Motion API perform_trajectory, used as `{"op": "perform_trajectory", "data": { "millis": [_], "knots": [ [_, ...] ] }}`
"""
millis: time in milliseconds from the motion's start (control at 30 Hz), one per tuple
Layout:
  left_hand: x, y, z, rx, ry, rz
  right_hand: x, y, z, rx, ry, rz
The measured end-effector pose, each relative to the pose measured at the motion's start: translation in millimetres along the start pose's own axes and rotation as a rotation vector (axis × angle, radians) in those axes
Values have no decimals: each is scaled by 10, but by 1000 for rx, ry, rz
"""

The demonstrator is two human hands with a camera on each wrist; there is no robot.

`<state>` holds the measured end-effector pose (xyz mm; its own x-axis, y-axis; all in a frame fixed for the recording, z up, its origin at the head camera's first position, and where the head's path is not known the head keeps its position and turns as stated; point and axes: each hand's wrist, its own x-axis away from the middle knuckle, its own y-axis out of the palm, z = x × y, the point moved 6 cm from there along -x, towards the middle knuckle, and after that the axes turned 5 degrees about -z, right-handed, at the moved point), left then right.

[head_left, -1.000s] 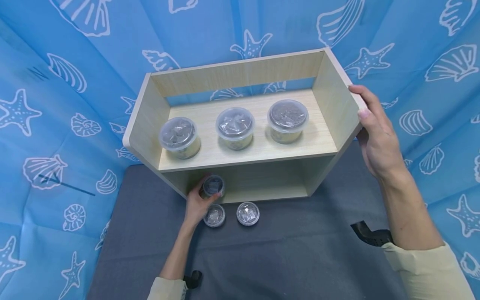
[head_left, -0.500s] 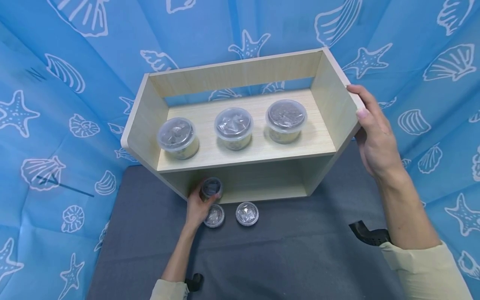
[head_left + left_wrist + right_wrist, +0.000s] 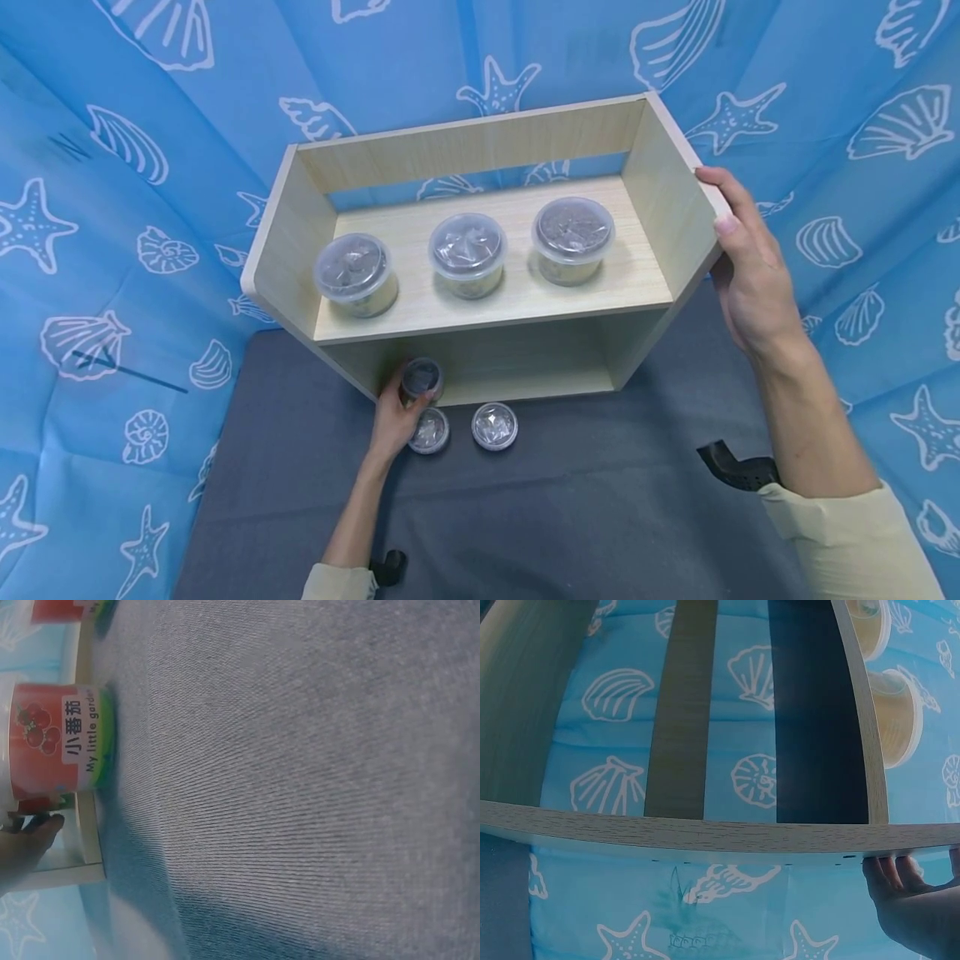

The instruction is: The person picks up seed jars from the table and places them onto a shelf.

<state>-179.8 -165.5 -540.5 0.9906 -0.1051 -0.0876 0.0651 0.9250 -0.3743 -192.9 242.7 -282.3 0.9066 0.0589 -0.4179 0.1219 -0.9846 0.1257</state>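
Note:
My left hand [image 3: 393, 422] grips a small lidded tub [image 3: 422, 377] at the left end of the lower level of a pale wooden shelf [image 3: 487, 325]. Just in front of the shelf, two similar round tubs stand on the cloth, a left tub [image 3: 430, 432] and a right tub [image 3: 495, 427]. In the left wrist view, a red tub [image 3: 46, 742] with a tomato picture and a "My little garden" label partly hides the held one; fingertips [image 3: 45, 829] show behind it. My right hand [image 3: 753, 275] holds the front edge of the shelf's right side panel, thumb on the outside front.
Three larger tubs with clear lids, a left one [image 3: 356, 275], a middle one [image 3: 468, 254] and a right one [image 3: 573, 242], stand on the upper level. Dark grey cloth [image 3: 570, 500] covers the table. A blue seashell curtain [image 3: 150, 275] hangs behind and at both sides.
The left hand with its tub has shifted very slightly left and down within the lower level. The right hand keeps its hold on the side panel.

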Motion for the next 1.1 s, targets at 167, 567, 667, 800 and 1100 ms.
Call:
{"op": "perform_trajectory", "data": {
  "millis": [167,567,667,800,1100],
  "knots": [
    [71,-18,176,48,-18,-10,-12,5,-2,2,-9,0],
    [335,34,6,203,-88,20,-10,18,-10,-8,-16,-2],
    [432,55,-63,188,-96,23,-7,19,-5,-7,-15,-4],
    [537,67,-76,194,-104,33,-2,11,1,-6,-18,-5],
    [692,103,-72,233,-150,73,-5,4,10,-15,-27,-16]
  ]
}}
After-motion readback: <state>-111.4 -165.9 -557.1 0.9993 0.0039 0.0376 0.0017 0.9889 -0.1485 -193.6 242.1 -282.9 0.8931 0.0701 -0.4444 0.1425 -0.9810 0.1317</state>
